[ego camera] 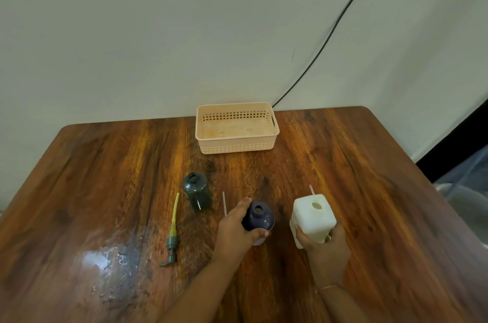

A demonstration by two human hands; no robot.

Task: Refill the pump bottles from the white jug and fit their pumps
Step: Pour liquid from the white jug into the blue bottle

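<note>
Head view: bottle steadied, jug gripped for the pour

Left hand (237,227) wrapped around dark blue bottle (260,215) at lower centre, likely bracing its open neck. Right hand (326,242) clasping white jug (313,214) just right, uncapped, upright on surface (105,190). Grey bottle (196,190) and loose pump (171,237) waiting left; peach basket (236,147) beyond

No writing, brand, number or sign can be read anywhere in the head view. The white jug (313,219), the two dark pump bottles beside it and the peach basket (237,128) behind them all show plain, unlabelled faces.
</note>
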